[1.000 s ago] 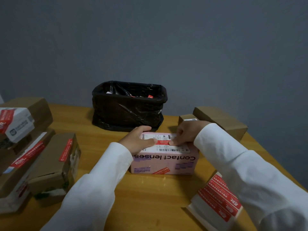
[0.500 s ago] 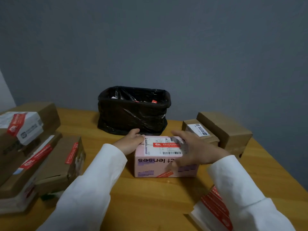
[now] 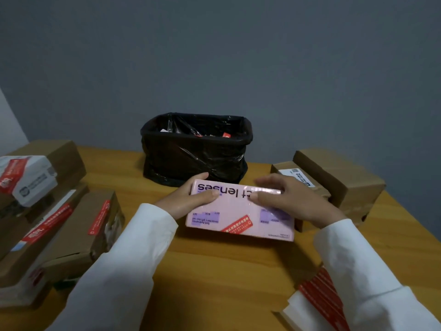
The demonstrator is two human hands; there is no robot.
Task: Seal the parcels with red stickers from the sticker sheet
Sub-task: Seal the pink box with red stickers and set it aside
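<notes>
Head view, looking down across the tabletop (image 3: 214,271). Near its middle, both hands tilt the pink parcel (image 3: 239,211) so that a broad face turns toward the camera. The left hand (image 3: 188,199) grips the parcel's left end, thumb on the near face and fingers curled behind; the right hand (image 3: 293,199) holds the right end, its fingers (image 3: 267,195) laid over the top edge. One red sticker (image 3: 237,224) already lies slantwise on the visible face, so the turning probably serves to check it or expose another seam. The sticker sheet (image 3: 319,297) rests at the near right edge, within reach of the right hand. Stickered brown parcels (image 3: 59,223) are stacked along the left edge, apparently finished; plain brown parcels (image 3: 338,177) wait at the far right. A black-lined bin (image 3: 195,151) stands at the far edge.
</notes>
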